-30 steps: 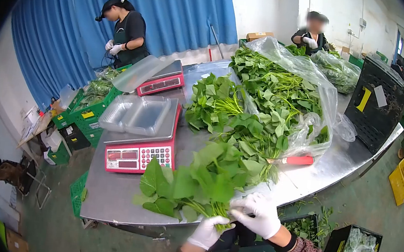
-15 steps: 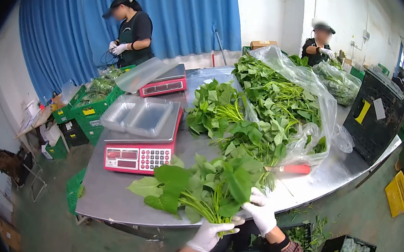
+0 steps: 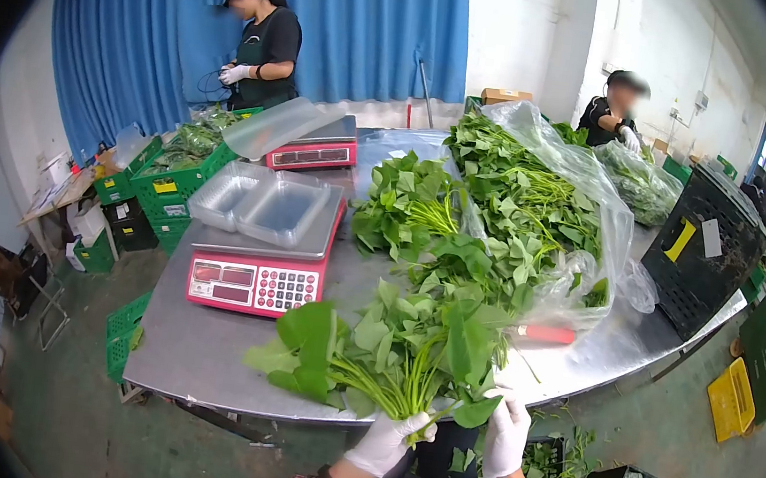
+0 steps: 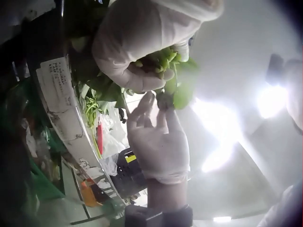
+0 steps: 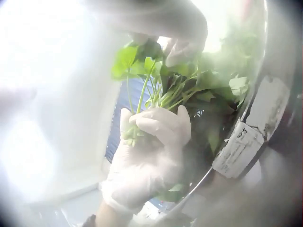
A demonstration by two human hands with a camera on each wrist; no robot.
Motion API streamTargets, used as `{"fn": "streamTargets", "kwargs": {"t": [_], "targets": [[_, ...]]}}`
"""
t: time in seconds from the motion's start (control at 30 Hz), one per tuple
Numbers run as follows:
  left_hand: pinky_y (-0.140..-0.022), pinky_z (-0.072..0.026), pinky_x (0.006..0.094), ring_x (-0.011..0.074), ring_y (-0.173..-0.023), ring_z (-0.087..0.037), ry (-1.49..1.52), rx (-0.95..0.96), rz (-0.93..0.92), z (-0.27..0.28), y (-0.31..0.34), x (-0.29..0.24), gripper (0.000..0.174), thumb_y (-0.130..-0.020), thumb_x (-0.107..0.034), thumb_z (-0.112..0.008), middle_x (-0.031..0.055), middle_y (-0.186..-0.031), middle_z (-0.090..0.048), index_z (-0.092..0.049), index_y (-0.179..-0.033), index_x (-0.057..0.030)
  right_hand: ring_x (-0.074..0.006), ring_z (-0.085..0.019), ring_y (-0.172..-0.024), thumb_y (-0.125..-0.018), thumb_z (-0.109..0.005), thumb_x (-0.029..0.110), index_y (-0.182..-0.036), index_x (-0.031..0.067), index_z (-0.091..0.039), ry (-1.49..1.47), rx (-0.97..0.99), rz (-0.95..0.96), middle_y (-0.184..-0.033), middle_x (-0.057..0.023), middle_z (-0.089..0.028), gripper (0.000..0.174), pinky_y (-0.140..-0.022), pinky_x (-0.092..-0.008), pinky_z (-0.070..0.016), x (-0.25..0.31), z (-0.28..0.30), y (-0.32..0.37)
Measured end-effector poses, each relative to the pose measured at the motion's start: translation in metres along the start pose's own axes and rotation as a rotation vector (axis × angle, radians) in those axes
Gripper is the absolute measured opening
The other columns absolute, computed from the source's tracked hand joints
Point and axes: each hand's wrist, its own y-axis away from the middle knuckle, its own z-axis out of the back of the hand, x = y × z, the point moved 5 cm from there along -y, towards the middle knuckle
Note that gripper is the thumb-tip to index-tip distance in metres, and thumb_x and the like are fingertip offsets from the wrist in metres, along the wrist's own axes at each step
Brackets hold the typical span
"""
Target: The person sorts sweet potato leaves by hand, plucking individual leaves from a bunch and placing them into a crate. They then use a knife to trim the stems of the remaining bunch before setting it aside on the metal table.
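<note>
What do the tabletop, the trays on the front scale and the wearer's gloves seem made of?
Tabletop: probably metal, smooth grey with bright glare.
Trays: likely plastic, clear and glossy, with highlights along the rims.
Gloves: perhaps thin rubber, smooth white, close-fitting, wrinkled at the cuff.

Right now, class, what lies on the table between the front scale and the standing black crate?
Heaped leafy greens, a clear plastic bag around part of them, and, nearer the front, a red handle; the head view shows this.

Leafy green bunch (image 3: 399,359) fans out; stems (image 3: 389,389) gathered in the left fingers (image 5: 158,125).
</note>
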Motion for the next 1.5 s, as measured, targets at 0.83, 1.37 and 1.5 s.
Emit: {"fn": "streamTargets", "kwargs": {"t": [0.83, 1.37, 1.5], "targets": [[-0.070, -0.0443, 0.0319, 0.0166, -0.073, -0.053, 0.110, 0.020, 0.247, -0.009, -0.010, 0.011, 0.020, -0.084, -0.004, -0.056, 0.0079, -0.085, -0.055, -0.051, -0.102, 0.0030, -0.0272, -0.061, -0.090, -0.077, -0.065, 0.032, -0.112, 0.0116, -0.060, 1.668, 0.603, 0.189, -0.100, -0.0118, -0.063, 0.041, -0.079, -0.0358, -0.0476, 0.032, 0.111, 0.054], [-0.076, -0.0491, 0.0276, 0.0153, -0.091, -0.058, -0.071, -0.033, 0.222, -0.008, 0.003, 0.024, 0.043, -0.078, 0.003, -0.063, 0.0044, -0.105, -0.055, -0.047, -0.117, -0.0041, -0.0214, -0.058, -0.070, -0.066, -0.076, 0.009, -0.094, 0.0063, -0.059, 0.578, 0.195, 0.317, -0.091, -0.0091, -0.058, 0.033, -0.063, -0.0308, -0.0478, 0.023, -0.044, 0.002], [-0.057, -0.0485, 0.0254, 0.0146, -0.068, -0.059, -0.190, 0.048, 0.162, -0.002, -0.004, 0.027, 0.034, -0.074, 0.004, -0.064, 0.0057, -0.083, -0.057, -0.050, -0.105, -0.0026, -0.0222, -0.059, -0.080, -0.068, -0.072, 0.005, -0.094, 0.0062, -0.058, 0.761, 0.363, 0.473, -0.095, -0.0096, -0.059, 0.030, -0.068, -0.0292, -0.0489, 0.044, -0.053, 0.002]]}}
